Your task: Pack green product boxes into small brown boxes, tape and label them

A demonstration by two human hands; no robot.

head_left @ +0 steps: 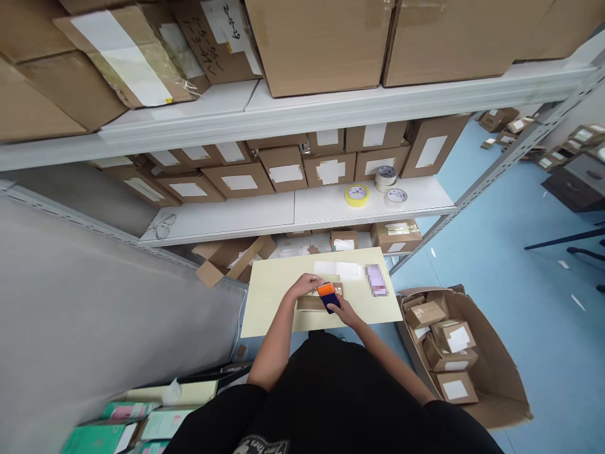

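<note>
On the pale yellow table [269, 290], a small cardboard box [309, 304] lies in front of me, with shiny tape on its top. My right hand [344, 310] is closed around a block-like handheld object [332, 302], dark blue with an orange end, tilted over the box's right part. My left hand [307, 285] rests at the far left of the box, fingers stretched towards the orange end. Whether those fingertips touch the object or only the box is too small to tell. Behind the box lie white papers [347, 271], and a pixelated purple item [376, 280] is to their right.
Shelving with many cartons [283, 170] stands beyond the table. Its middle shelf holds a yellow tape roll [357, 195], pale tape rolls [396, 197] and glasses [164, 226]. A large open carton [496, 378] with several small boxes stands right; green boxes [94, 438] lie lower left.
</note>
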